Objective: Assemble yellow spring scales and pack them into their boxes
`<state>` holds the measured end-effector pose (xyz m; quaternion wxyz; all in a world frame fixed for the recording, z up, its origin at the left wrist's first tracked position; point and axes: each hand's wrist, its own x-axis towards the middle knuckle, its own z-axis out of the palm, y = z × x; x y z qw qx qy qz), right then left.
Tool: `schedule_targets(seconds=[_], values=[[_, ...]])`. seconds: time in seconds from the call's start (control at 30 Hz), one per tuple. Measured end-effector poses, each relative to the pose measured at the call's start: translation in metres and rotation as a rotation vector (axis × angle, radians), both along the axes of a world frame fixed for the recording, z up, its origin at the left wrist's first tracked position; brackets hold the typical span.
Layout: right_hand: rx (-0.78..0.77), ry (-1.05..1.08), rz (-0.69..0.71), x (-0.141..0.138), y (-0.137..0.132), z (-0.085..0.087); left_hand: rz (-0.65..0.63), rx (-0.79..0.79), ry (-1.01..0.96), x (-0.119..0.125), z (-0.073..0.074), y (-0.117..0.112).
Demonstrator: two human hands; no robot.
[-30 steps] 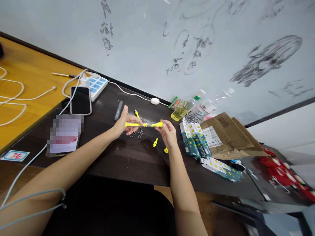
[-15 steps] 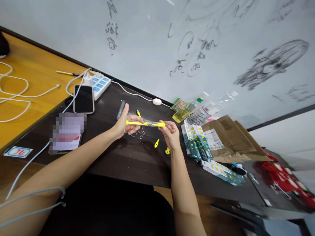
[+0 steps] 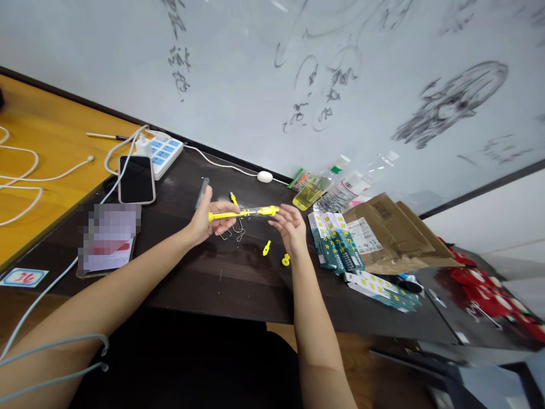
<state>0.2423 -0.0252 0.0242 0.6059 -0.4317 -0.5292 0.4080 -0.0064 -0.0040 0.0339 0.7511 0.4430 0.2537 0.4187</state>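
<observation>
My left hand (image 3: pixel 203 220) is closed around a slim spring scale (image 3: pixel 259 211), a clear tube with yellow parts inside and yellow ends, held nearly level above the dark table. Just off its right end is my right hand (image 3: pixel 293 228), fingers apart and nothing in them. Below lie a small yellow pointed piece (image 3: pixel 266 248) and a yellow ring-shaped piece (image 3: pixel 285 259). Bent metal hooks (image 3: pixel 239 232) and another yellow part (image 3: pixel 234 199) rest behind the left fingers. A clear grey tube (image 3: pixel 202 192) shows beside the left thumb; whether the hand touches it I cannot tell.
Teal and white boxes (image 3: pixel 336 241) and an open cardboard box (image 3: pixel 387 233) stand on the right, with bottles (image 3: pixel 315 192) behind. A phone (image 3: pixel 137 179), a power strip (image 3: pixel 167 154) and white cables lie left. A whiteboard (image 3: pixel 238 74) borders the table's back.
My right fingers have let go of the spring scale's right end and spread apart. The left hand keeps hold of it. The whole view has shifted slightly.
</observation>
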Motion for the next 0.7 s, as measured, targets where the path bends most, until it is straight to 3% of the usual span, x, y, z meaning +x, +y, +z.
schedule_targets(seconds=[0.1,0.17,0.27,0.33,0.5,0.7], values=[[0.035,-0.168,-0.229,0.021,0.006,-0.003,-0.005,-0.075,-0.053,-0.003,0.0,0.005],[0.019,-0.434,-0.302,0.032,0.007,-0.005,-0.025,-0.098,-0.069,-0.004,-0.002,0.008],[-0.071,-0.852,-0.176,0.038,0.001,-0.006,-0.036,-0.132,-0.05,-0.007,-0.005,0.014],[-0.111,-1.018,-0.15,0.037,-0.003,-0.004,-0.031,-0.155,-0.028,-0.009,-0.008,0.018],[-0.166,-1.135,-0.342,0.05,-0.007,0.001,-0.043,-0.198,-0.006,-0.014,-0.015,0.026],[-0.193,-1.11,-0.395,0.063,-0.011,-0.001,-0.105,-0.208,-0.024,-0.013,-0.022,0.028]])
